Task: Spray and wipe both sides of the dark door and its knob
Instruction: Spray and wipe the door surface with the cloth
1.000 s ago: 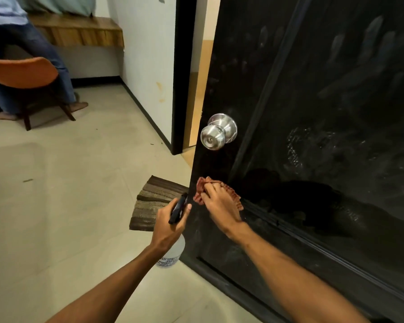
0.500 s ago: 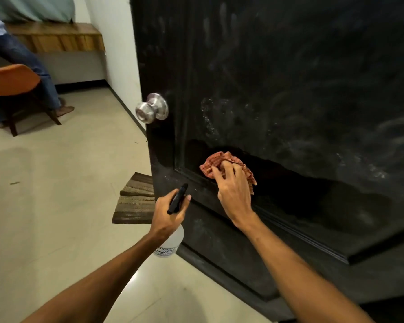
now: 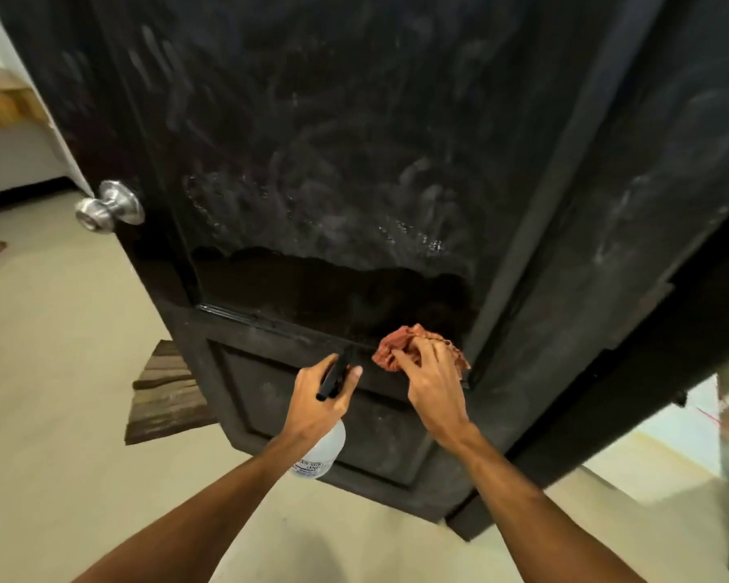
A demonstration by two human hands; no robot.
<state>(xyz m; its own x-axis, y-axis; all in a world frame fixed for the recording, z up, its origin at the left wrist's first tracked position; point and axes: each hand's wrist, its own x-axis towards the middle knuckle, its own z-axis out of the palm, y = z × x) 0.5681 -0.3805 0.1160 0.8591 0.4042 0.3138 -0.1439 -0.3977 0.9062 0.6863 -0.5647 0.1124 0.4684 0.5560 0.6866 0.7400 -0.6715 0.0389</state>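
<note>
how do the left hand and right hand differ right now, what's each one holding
The left hand grips the white spray bottle by its black trigger head; the right hand holds a crumpled reddish cloth. The right hand's cloth is against the dark door at the panel moulding, while the left hand's bottle hangs in front of the lower panel. Shared: both curl round something, both sit below the knob.

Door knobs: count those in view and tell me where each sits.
1. The silver knob sticks out near the left edge of the dark door, at the left of the view. Any knob on the door's far side is hidden.
</note>
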